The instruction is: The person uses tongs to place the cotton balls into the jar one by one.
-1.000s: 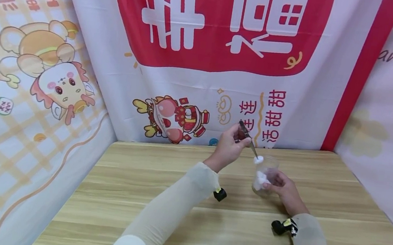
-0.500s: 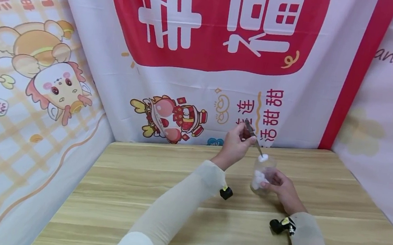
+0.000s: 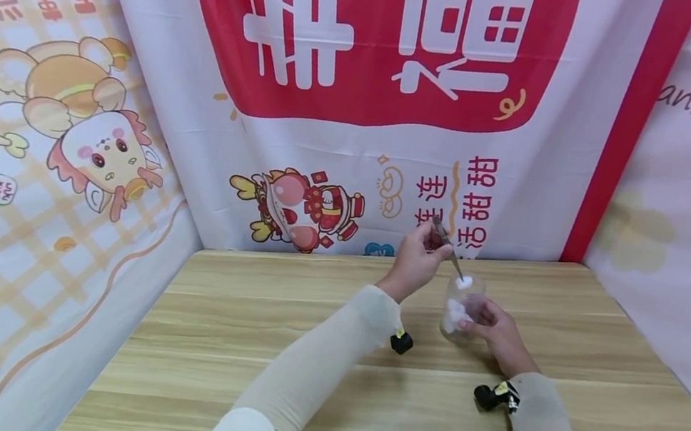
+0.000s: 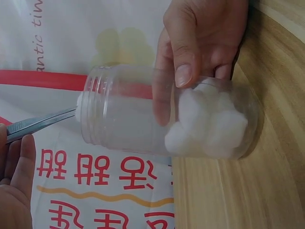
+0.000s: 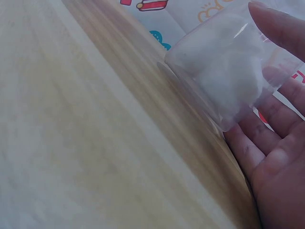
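A clear plastic jar (image 4: 128, 112) stands on the table, with several white cotton balls (image 4: 209, 124) in its lower part. My right hand (image 3: 501, 337) holds it round the side, thumb in front and fingers behind. Up at the left, my left hand (image 3: 414, 261) pinches metal tweezers (image 4: 43, 125) that slant down to the jar's mouth. One white cotton ball (image 3: 464, 282) is at their tips, right at the opening; in the left wrist view the jar's threaded rim partly covers it. Seen from the right wrist, the jar's base (image 5: 224, 121) meets the tabletop.
The wood-grain table (image 3: 302, 354) reaches back to a printed cloth (image 3: 366, 153) hanging close behind the jar. More printed cloth (image 3: 137, 276) bounds the left side, and another the right. A small black camera (image 3: 401, 342) is on the left wrist, and one (image 3: 489, 398) on the right.
My left hand has moved a little to the right, bringing the tweezers and cotton ball from the jar's left rim to over its mouth. The right hand keeps its hold on the jar.
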A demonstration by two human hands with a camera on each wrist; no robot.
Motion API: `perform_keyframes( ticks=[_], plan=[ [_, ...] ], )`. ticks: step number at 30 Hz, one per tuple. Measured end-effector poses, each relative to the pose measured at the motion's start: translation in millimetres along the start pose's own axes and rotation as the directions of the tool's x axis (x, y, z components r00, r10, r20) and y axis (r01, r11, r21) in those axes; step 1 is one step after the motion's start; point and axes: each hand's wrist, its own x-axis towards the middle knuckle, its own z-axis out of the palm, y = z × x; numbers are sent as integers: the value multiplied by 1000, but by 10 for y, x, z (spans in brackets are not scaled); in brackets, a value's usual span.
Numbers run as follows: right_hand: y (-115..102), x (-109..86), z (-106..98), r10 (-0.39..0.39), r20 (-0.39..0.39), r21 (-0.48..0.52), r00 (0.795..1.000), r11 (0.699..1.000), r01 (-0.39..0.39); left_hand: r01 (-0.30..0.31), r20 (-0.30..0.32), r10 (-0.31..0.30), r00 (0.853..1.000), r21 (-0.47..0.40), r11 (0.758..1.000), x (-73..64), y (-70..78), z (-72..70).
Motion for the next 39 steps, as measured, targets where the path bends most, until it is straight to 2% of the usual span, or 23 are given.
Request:
perform_keyframes(
  ticks=[11, 24, 32, 39],
  plan=[
    [-16, -5, -5, -7, 3, 12, 1000, 1000, 7, -19, -2, 19, 1000, -23, 1000, -33, -36, 25],
    [-7, -6, -3, -3, -3, 9, 1000, 1000, 3, 43, -10, -43, 999, -47, 998, -73, -26, -42],
    [21, -7, 9, -43, 0, 1, 999, 999, 43, 56, -46, -59, 997, -52, 997, -93, -6, -170],
    [29, 7, -2, -23, 6, 0, 1000, 1000, 23, 58, -49, -62, 997, -74, 996, -143, -33, -280]
  ],
)
